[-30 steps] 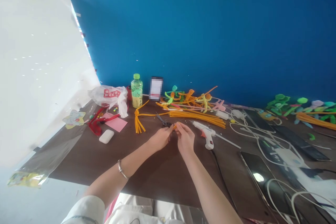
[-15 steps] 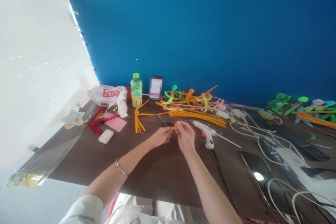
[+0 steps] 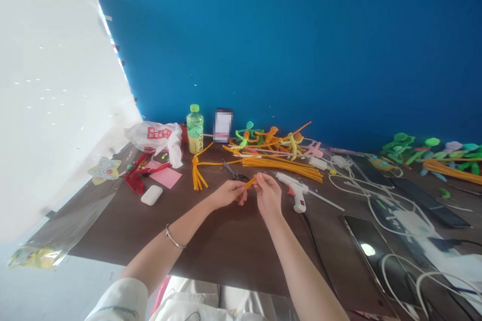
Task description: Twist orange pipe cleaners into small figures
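Note:
My right hand (image 3: 268, 195) pinches a short orange pipe cleaner piece (image 3: 250, 183) between thumb and fingers, its end pointing down-left. My left hand (image 3: 228, 194) sits just left of it, fingers curled, the tips almost at the piece's lower end. I cannot tell whether they hold it. Small black-handled scissors (image 3: 234, 171) lie just beyond my hands, and a white hot glue gun (image 3: 297, 193) lies to the right of my right hand. Long orange pipe cleaners (image 3: 282, 169) stretch across the brown table (image 3: 226, 256) behind them.
Twisted pipe cleaner figures (image 3: 263, 139) are heaped against the blue wall (image 3: 286, 45), beside a green-capped bottle (image 3: 195, 129) and a plastic bag (image 3: 156, 137). Pink paper (image 3: 164, 176) and a white case (image 3: 151, 195) lie left; dark tablets or phones (image 3: 371, 256) and white cables (image 3: 395, 261) lie right.
My left hand has drawn back slightly to the left, opening a small gap between my hands. The orange piece now shows more plainly in my right hand's grip.

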{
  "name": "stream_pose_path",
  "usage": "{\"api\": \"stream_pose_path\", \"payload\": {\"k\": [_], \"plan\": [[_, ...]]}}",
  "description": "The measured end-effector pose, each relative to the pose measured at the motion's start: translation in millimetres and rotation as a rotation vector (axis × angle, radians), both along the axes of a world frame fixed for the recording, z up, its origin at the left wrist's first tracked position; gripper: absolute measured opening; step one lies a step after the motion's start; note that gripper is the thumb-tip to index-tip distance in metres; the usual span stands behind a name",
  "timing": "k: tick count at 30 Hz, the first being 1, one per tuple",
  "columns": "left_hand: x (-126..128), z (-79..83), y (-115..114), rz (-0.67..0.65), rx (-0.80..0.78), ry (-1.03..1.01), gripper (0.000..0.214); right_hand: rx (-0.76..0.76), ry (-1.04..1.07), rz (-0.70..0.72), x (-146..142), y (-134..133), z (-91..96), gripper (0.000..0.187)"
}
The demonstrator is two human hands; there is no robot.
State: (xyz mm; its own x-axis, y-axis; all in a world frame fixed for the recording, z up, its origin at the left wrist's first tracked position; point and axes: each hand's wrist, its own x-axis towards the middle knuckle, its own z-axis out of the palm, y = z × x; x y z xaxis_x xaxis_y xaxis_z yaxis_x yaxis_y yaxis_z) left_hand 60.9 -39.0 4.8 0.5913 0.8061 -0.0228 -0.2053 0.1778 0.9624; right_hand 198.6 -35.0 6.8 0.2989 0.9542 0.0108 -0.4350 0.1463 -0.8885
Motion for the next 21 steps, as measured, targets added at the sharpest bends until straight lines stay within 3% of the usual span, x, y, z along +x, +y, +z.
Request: {"api": "stream_pose_path", "payload": {"k": [8,12,17,21], "plan": [[-1.1,1.2,3.1,0.119,-0.478,-0.299,0.026,-0.01,0.044,0.005,-0.1,-0.5,2.6,0.026],[-2.2,3.1,3.9,0.117,-0.561,-0.349,0.011,0.006,0.047,0.007,0.4,0.4,2.6,0.026],[-2.6,2.7,3.8,0.141,-0.513,-0.274,0.006,0.008,0.057,0.008,3.0,2.0,2.1,0.025],[0.2,-3.8,4.3,0.276,-0.165,-0.077,0.028,0.027,0.053,0.014,3.6,1.4,2.6,0.025]]}}
